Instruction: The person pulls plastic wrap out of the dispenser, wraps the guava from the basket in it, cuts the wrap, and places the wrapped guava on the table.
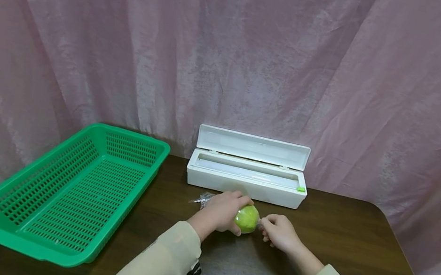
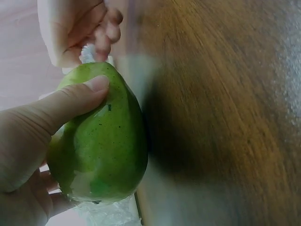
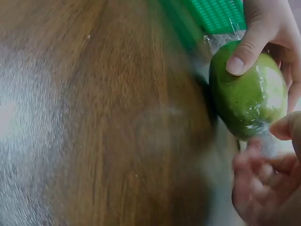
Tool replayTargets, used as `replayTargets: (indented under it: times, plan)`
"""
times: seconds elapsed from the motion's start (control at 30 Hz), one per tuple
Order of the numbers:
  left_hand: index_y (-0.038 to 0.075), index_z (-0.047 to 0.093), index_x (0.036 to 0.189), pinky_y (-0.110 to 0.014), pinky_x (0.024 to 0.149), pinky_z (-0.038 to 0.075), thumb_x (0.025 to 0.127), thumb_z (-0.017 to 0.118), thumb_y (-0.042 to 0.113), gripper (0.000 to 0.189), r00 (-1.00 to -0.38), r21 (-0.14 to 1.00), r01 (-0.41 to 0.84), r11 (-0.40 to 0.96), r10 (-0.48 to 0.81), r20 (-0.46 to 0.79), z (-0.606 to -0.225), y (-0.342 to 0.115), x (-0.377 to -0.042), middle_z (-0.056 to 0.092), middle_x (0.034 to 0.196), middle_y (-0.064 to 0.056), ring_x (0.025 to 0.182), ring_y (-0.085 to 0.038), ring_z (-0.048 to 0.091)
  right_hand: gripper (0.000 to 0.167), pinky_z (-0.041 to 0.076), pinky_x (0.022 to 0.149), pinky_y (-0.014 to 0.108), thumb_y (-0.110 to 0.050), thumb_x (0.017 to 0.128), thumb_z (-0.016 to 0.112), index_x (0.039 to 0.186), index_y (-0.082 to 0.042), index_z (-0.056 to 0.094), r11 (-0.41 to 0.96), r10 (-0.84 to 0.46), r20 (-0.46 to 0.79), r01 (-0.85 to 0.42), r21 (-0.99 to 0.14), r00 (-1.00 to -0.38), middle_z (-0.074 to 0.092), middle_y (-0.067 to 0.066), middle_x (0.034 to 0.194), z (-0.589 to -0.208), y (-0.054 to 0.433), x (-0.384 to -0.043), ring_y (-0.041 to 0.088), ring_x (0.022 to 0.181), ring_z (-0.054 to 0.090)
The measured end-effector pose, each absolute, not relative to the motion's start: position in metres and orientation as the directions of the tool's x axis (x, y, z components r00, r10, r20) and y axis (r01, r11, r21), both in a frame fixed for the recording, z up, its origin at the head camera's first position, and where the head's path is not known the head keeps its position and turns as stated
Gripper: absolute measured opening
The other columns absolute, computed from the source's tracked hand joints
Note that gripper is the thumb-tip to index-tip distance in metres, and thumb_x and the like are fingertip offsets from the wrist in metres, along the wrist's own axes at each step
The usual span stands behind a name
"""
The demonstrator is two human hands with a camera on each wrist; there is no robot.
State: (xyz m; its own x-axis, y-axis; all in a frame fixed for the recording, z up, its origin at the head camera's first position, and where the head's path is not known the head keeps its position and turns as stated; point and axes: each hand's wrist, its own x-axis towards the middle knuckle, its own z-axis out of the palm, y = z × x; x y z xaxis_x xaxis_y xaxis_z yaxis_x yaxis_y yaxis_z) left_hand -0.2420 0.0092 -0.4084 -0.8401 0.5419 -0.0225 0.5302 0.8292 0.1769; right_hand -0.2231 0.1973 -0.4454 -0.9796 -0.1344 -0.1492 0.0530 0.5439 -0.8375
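A speckled green fruit (image 2: 101,141), shaped like a pear or mango, is wrapped in clear plastic film and lies close above the dark wooden table. My left hand (image 1: 225,210) grips its side, with the thumb across the skin and the fingers around the far side. At the right end the film gathers into a twisted tail (image 3: 267,141). My right hand (image 1: 278,231) pinches that tail between thumb and fingers. Loose film (image 1: 203,199) sticks out at the fruit's left end, partly hidden behind the left hand.
A white cling film box (image 1: 245,187) stands behind the hands, its lid (image 1: 253,147) raised and a roll inside. To the left lies a green perforated plastic basket (image 1: 103,234). A pink curtain (image 1: 231,63) hangs behind the wooden table (image 1: 349,252).
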Motion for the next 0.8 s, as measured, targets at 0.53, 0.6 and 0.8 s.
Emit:
replayTargets:
  times: [0.53,0.6,0.8]
  plan:
    - [0.010,-0.011,0.151,-0.044,0.116,0.021,0.062,0.087,0.030,0.134,-0.843,0.381,0.493,0.783,0.537,-0.013,-0.416,-0.007,-0.248,0.021,0.157,-0.009,0.142,-0.022,0.028,0.092,0.046,0.091,0.038,-0.029,0.080,0.076,0.150,-0.006,0.022,0.637,-0.555,0.096,-0.496,-0.589,-0.826,0.043,0.015,0.143,-0.416,0.172,-0.232,0.023,0.114,0.052]
    - [0.012,-0.012,0.151,-0.045,0.116,0.021,0.061,0.087,0.029,0.135,-0.845,0.432,0.477,0.765,0.534,-0.012,-0.417,-0.014,-0.249,0.021,0.157,-0.009,0.142,-0.023,0.028,0.080,0.047,0.083,0.032,-0.027,0.080,0.076,0.145,-0.006,0.035,0.647,-0.568,0.083,-0.507,-0.570,-0.819,0.053,0.009,0.130,-0.415,0.172,-0.232,0.016,0.101,0.054]
    - [0.014,0.007,0.153,-0.054,0.113,0.022,0.064,0.087,0.033,0.122,-0.848,0.437,0.455,0.776,0.527,-0.053,-0.420,-0.032,-0.251,0.036,0.151,-0.006,0.138,-0.023,0.036,0.058,0.047,0.074,0.025,-0.033,0.076,0.077,0.126,-0.012,0.055,0.679,-0.555,0.101,-0.520,-0.519,-0.826,0.060,-0.005,0.104,-0.412,0.172,-0.234,0.008,0.085,0.054]
